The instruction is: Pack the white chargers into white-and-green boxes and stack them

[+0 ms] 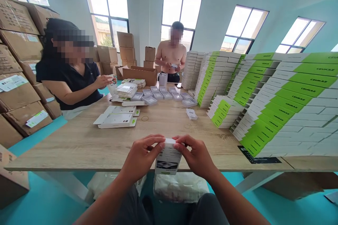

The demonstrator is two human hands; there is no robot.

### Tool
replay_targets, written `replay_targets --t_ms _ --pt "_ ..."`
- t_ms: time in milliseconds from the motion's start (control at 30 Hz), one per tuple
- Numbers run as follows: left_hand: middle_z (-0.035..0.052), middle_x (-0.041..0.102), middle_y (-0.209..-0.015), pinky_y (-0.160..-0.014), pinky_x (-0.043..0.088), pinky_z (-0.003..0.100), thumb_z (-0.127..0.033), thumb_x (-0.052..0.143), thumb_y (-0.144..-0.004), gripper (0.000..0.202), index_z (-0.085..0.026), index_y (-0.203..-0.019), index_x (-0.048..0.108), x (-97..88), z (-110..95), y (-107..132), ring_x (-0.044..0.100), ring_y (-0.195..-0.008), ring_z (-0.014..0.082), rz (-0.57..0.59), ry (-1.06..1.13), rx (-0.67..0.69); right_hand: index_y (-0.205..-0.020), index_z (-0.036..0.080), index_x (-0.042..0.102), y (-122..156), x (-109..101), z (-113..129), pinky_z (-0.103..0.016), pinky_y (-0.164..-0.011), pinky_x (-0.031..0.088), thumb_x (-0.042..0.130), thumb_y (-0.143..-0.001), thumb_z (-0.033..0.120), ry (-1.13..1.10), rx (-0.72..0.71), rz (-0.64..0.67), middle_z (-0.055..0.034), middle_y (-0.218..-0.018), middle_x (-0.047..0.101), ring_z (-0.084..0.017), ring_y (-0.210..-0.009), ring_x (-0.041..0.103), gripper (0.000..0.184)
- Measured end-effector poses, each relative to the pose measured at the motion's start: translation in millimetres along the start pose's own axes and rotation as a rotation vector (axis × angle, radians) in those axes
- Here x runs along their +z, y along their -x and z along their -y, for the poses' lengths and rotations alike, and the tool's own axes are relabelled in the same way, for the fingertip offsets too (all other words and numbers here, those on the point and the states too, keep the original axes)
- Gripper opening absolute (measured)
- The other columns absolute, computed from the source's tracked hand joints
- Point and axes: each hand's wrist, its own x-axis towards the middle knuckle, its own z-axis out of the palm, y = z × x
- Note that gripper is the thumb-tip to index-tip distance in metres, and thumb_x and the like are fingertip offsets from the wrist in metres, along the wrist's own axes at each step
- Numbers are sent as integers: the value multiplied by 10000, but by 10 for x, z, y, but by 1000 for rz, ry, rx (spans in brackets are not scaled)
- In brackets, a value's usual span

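Item: one white retail box (168,158), printed panel facing the wearer, held upright over the near edge of the wooden bench (66,147); left hand (141,155) at its upper left corner, right hand (196,156) at its upper right; each grip closed on the box, fingers curled over its top end. Step in hand, as judged from this: working at that top end; the fingers hide it, so whether a flap is seated is hard to say. With both grips on the box, any further move calls for one to be freed first.

Further along the bench: two opened flat boxes (114,119); one small white box (191,114) lying apart; rows of shallow white trays (163,95); tall stacks of white boxes with green bands (287,105) to the right; a co-worker's hands (104,81) on a white item, far left; a second person (171,49) standing beyond; brown cartons (18,74) stacked along the left wall.
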Motion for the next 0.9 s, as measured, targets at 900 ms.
replay_targets --t_ms 900 --pt "64 769 -1103 -766 624 291 -287 661 -937 406 -250 -1329 562 323 459 239 755 -923 214 -27 -83 223 -1060 245 622 145 -225 74 -330 -885 551 656 -946 354 223 -163 93 -74 -1200 719 -205 -1029 695 162"
